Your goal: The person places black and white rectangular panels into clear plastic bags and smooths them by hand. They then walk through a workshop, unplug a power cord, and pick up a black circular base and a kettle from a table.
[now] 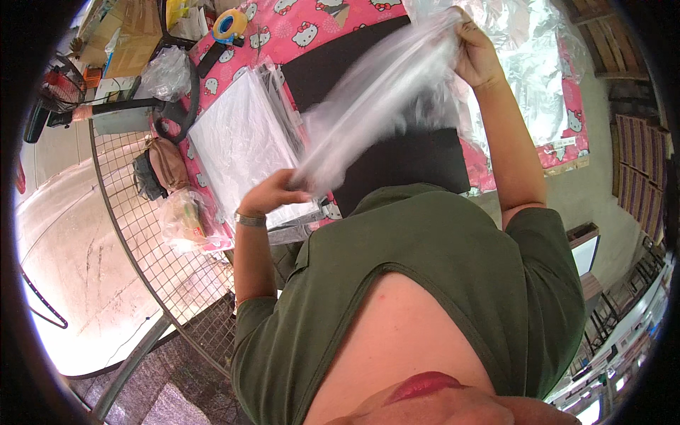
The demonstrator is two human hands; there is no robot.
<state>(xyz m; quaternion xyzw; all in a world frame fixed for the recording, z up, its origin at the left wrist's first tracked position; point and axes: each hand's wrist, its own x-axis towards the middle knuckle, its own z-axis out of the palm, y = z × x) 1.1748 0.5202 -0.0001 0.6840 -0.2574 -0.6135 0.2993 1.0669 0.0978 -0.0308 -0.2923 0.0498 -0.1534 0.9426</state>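
Green shirt (418, 241): nearest the camera.
Clear plastic (386, 95): blurred, slanting above black sheet (407, 170).
Left hand (271, 195): gripping lower end.
Right hand (478, 60): pinching upper end.
Risk: possible tearing or slipping, if tugged hard.

Apparently a small packing workshop; clear, thin plastic film (386, 92) spans above a pink cartoon-print-covered table (304, 34); on the table lie a flat, whitish plastic stack (237, 138) and a round yellow tape roll (222, 27); brown cardboard (134, 46) sits left of it.
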